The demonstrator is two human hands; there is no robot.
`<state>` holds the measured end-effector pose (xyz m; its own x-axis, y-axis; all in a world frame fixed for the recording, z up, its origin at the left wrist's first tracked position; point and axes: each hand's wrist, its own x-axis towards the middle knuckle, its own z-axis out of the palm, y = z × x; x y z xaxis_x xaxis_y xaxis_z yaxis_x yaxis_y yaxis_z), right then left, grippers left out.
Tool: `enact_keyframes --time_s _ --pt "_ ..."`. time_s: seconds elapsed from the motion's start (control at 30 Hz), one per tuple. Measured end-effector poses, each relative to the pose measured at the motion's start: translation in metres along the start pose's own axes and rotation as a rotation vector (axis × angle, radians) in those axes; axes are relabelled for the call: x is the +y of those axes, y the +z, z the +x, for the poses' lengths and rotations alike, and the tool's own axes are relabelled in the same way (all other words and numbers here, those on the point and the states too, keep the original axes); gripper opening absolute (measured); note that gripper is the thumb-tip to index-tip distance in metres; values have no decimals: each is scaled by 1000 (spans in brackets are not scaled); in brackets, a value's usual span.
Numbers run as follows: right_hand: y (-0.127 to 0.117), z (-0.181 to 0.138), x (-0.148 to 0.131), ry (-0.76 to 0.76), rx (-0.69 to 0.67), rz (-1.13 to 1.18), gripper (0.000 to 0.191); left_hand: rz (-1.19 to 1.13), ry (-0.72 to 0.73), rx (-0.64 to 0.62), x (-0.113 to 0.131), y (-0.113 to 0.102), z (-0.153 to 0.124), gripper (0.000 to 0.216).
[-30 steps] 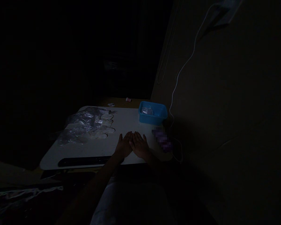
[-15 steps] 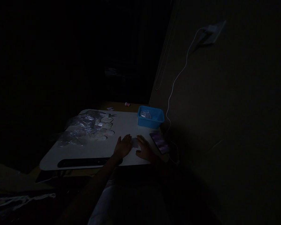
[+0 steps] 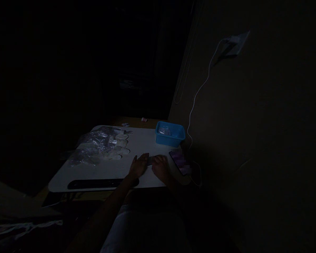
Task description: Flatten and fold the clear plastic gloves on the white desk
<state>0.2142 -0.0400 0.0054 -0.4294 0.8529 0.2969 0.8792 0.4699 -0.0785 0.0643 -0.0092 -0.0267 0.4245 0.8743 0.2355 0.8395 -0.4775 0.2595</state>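
My left hand (image 3: 139, 166) lies flat on the white table, fingers stretched out and holding nothing, its edge against a small clear plastic bag (image 3: 150, 161). On the bag's other side, my right hand (image 3: 160, 166) is closed, with its fingers curled at the bag's right edge; the fingertips are dim and partly hidden. The bag lies on the tabletop between both hands. Off to the left, several pale, whitish pieces (image 3: 118, 153) lie beside a heap of crumpled clear plastic (image 3: 98, 140).
A blue basket (image 3: 168, 141) with clear plastic inside stands at the table's (image 3: 139, 138) back right. Near my right hand lies a phone (image 3: 179, 162). A white cable (image 3: 200, 88) hangs from a wall socket. A black tray slot (image 3: 100, 183) runs along the front edge.
My right hand has gone from spread fingers with the thumb apart to curled fingers at the bag. My left hand stays flat. The view has shifted slightly.
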Motion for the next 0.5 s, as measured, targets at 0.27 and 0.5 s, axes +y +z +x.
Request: enact_keyframes --time_s 0.27,0.5 --pt "-5 16 8 279 17 368 21 -814 -124 316 -17 -1 -3 38" --pt "-4 30 17 537 -47 929 26 -1042 -286 173 -7 -6 -6 39"
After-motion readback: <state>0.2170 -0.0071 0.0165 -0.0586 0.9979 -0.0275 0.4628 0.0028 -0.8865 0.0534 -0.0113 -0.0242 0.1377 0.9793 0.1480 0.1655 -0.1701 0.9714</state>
